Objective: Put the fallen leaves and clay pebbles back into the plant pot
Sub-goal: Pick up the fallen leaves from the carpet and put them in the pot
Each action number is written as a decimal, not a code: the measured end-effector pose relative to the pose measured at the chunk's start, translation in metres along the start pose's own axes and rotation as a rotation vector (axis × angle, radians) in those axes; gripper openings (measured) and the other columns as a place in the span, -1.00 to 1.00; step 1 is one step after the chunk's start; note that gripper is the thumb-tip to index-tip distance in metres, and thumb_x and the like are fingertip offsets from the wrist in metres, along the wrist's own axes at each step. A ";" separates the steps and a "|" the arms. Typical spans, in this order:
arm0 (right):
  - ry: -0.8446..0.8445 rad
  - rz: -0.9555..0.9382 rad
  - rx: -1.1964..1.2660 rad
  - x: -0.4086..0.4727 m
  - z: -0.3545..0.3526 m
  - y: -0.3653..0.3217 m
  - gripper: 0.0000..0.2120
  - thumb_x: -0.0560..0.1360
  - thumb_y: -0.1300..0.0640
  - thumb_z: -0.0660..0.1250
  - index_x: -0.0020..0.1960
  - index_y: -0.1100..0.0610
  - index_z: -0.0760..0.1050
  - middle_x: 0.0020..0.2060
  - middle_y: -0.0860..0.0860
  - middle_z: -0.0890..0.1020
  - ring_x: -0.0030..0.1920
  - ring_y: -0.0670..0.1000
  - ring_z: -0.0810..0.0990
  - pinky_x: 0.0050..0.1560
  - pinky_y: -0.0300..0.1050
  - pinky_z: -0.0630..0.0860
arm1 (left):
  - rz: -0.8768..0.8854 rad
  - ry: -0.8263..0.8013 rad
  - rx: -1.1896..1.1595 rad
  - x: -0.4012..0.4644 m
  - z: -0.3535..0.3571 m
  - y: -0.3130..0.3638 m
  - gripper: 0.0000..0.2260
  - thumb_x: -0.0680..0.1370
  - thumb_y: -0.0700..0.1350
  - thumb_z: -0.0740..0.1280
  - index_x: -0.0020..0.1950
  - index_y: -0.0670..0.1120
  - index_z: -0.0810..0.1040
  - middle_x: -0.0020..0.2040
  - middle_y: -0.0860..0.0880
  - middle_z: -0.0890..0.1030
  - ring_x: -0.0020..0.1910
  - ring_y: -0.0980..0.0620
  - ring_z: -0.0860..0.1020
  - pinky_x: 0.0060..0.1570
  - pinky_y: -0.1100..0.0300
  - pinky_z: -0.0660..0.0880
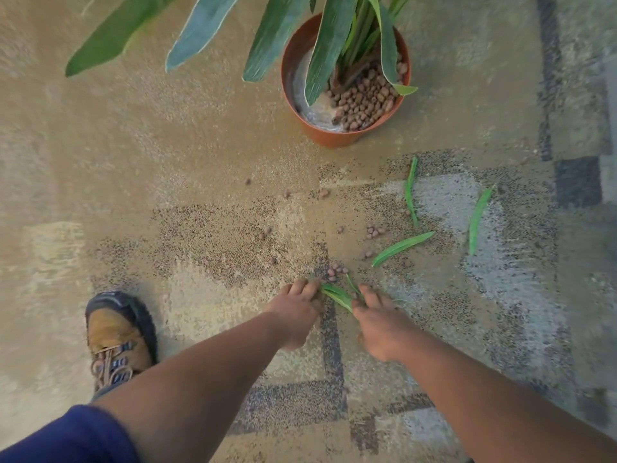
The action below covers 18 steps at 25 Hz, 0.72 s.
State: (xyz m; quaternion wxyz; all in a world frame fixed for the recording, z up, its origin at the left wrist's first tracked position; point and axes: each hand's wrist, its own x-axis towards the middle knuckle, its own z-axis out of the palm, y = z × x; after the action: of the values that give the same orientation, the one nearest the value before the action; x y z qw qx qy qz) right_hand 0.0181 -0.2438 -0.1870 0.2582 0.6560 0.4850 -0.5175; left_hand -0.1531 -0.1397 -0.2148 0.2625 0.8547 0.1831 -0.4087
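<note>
Leaves (337, 294) lie on the carpet (200, 162) well below the pot (334, 135); your left hand (295, 310) and right hand (377, 320) pinch them with curled fingers, pebbles (335, 272) just beyond.

The plant pot (345, 81) stands on the carpet (200, 162) toward its far edge, holding clay pebbles (364, 101) around the plant (334, 38), whose leaves spread out to the left. Nearer than the pot and to its right lie three fallen leaves (402, 247), well apart, with loose pebbles (374, 230) scattered just left of them. Nearer still, the left hand (295, 307) and right hand (379, 320) meet at a bunch of leaves (337, 294) between them, and a shoe (117, 339) rests far left.
</note>
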 end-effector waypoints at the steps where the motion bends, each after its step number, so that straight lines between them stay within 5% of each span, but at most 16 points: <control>1: 0.029 0.000 -0.022 0.001 0.001 0.000 -0.19 0.54 0.26 0.35 0.65 0.09 -0.03 0.66 0.01 -0.19 0.63 0.23 -0.11 0.56 0.35 0.11 | 0.007 0.032 -0.011 -0.002 0.000 -0.002 -0.21 0.54 -0.17 0.42 0.66 -0.09 0.04 0.65 -0.11 0.07 0.62 -0.23 0.04 0.56 -0.19 0.04; 6: 0.238 -0.044 -0.032 0.005 -0.002 0.000 -0.32 0.45 0.35 0.44 0.52 0.17 0.31 0.52 0.08 0.27 0.39 0.12 0.42 0.42 0.15 0.47 | -0.007 0.372 -0.250 -0.010 -0.009 -0.011 -0.73 0.62 -0.07 0.34 0.31 -0.03 0.58 0.28 0.02 0.56 0.25 0.02 0.53 0.39 0.07 0.44; 10: 0.269 -0.055 -0.006 0.006 0.000 0.002 -0.42 0.50 0.34 0.40 0.48 0.16 0.37 0.54 0.10 0.27 0.31 0.11 0.51 0.30 0.03 0.57 | -0.031 0.374 -0.267 -0.010 -0.018 -0.019 -0.85 0.66 -0.12 0.27 0.10 0.00 0.63 0.02 0.08 0.58 -0.03 0.12 0.60 -0.02 0.27 0.62; 13: 0.233 -0.056 -0.073 0.008 0.005 0.003 -0.41 0.51 0.33 0.37 0.50 0.07 0.37 0.66 0.01 0.02 0.55 0.20 0.29 0.49 0.18 0.38 | 0.047 0.294 -0.174 -0.004 -0.013 -0.017 -0.73 0.58 -0.26 0.35 0.24 -0.03 0.61 0.31 0.05 0.55 0.15 0.05 0.60 0.16 0.15 0.61; 18: 0.258 -0.067 -0.056 0.006 0.009 0.011 -0.23 0.45 0.42 0.36 0.58 0.08 0.22 0.66 0.00 0.04 0.57 0.12 0.25 0.56 0.18 0.18 | 0.041 0.116 -0.010 0.007 -0.010 -0.007 -0.41 0.49 -0.33 0.40 0.51 -0.07 0.41 0.62 -0.05 0.19 0.52 -0.15 0.30 0.50 -0.12 0.31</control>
State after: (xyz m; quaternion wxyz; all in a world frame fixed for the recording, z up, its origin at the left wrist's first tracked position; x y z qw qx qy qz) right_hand 0.0243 -0.2536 -0.1970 0.1944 0.6931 0.5501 -0.4234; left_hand -0.1465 -0.1275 -0.2170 0.2641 0.8791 0.1827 -0.3521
